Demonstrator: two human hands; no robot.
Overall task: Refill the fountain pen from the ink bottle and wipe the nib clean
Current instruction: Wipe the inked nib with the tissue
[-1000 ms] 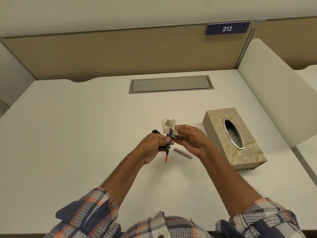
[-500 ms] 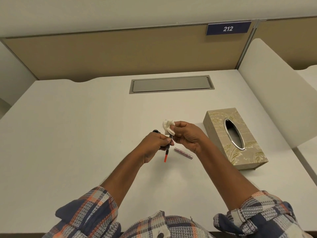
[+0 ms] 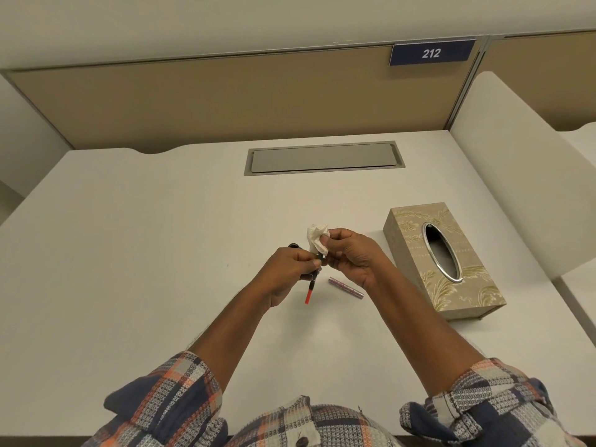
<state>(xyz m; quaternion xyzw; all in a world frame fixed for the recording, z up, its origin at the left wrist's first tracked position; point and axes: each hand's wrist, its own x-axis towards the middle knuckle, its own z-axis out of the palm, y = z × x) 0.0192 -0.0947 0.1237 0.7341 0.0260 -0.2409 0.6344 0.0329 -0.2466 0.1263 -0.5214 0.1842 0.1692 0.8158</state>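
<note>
Here both hands meet over the middle of the white desk [image 3: 135,253]. The left hand [image 3: 285,272] is closed around the pen [image 3: 311,287], gripping it near its upper part so that the red end points down and toward the person, clear of the desk surface. The right hand [image 3: 351,256] is pinched shut on a crumpled white tissue [image 3: 317,238], which is pressed against the top end of the pen where the nib would be; the nib itself is hidden under the tissue and fingers. The tissue bunches up above the right thumb.

Just behind the left hand a small dark object [image 3: 293,245] peeks out, mostly covered by the knuckles; it may be the ink bottle, but too little shows to be sure. On the desk, just below the right hand, lies a slim pink-purple pen part [image 3: 346,287], flat and angled. To the right, apart from the hands, sits a beige patterned tissue box [image 3: 416,243] with an oval metal-rimmed opening on top. Farther back, a grey cover plate [image 3: 324,159] is set into the desk, and a blue sign [image 3: 432,53] reading 212 hangs on the partition. Plaid sleeves [image 3: 167,404] are rolled up at both forearms.
</note>
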